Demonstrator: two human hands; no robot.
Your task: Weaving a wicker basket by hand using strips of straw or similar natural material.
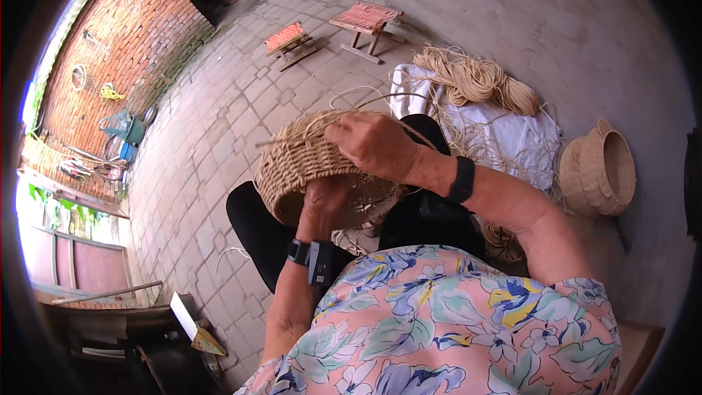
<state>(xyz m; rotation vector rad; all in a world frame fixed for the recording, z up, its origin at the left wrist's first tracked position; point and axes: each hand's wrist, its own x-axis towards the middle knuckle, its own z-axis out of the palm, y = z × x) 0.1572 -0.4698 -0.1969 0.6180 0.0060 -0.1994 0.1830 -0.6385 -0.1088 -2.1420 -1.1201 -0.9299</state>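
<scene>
A woven straw basket [296,168] rests tilted over my knees, its open mouth toward me and loose strand ends sticking out of its weave. My left hand [325,196] reaches inside through the mouth, and its fingers are hidden by the basket wall. Against the upper right of the weave, my right hand [373,145] is closed in a pinch. A thin strand of straw cord [417,132] runs from beside that fist, and its end between the fingers is mostly covered.
To the right, coiled cord [475,80] and tangled strands lie on a white sack [504,132]. Beyond it, finished-looking woven baskets [596,172] stand by the wall. Two low stools [365,18] with red woven seats are ahead on the paving. A cardboard piece [197,329] sits at lower left.
</scene>
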